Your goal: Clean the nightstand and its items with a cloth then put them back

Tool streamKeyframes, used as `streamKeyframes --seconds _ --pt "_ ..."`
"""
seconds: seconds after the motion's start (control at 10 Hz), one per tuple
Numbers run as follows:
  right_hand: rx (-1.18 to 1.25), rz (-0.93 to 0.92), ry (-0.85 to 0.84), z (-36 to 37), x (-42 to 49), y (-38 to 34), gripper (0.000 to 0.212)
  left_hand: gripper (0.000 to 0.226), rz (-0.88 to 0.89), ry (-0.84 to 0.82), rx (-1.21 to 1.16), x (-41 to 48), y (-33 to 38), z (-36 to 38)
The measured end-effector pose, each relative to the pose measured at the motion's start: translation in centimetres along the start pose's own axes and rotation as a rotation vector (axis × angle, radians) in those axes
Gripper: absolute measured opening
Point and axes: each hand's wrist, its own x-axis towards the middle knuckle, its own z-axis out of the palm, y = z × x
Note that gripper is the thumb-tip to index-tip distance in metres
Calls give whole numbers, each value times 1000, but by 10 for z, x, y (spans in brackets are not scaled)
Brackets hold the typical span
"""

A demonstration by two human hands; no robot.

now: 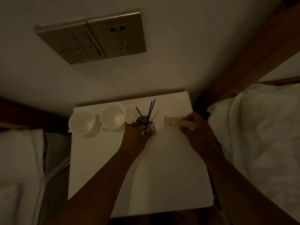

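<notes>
The near half of the white rectangular nightstand top is bare, crossed only by two forearms. Toward the middle of the surface, the left hand is closed around a small glass reed-diffuser bottle with thin black sticks fanning upward. Near the right edge, the right hand is wrapped around one end of a white slim remote control, whose free end points inward.

Risks noted: the sticks stand loose in the neck; a tilt of the bottle is judged likely to shed them or spill scented liquid onto the surface. The diffuser is held close to the two white ceramic cups on saucers at the far left corner, and a sideways sweep could knock the nearer cup. A crumpled white cloth or tissue lies between cup and bottle; which it is cannot be told in the dim light, which also makes placement misjudgement likelier.
</notes>
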Motion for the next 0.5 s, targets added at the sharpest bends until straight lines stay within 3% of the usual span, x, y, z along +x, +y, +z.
streamKeyframes --seconds 0.1,0.2,0.3,0.4,0.5 --pt "15 -7 -11 0 20 1 20 17 7 -20 -36 14 2 3" --pt "13 -23 -12 3 31 0 21 22 40 84 -39 20 4 5" --pt "56 -7 -13 5 33 4 37 24 -6 87 -69 20 4 8" --pt "150 17 21 0 22 1 70 50 -110 99 45 10 3 12" --pt "238 81 102 -4 6 1 79 87 -143 152 104 -11 -3 17"
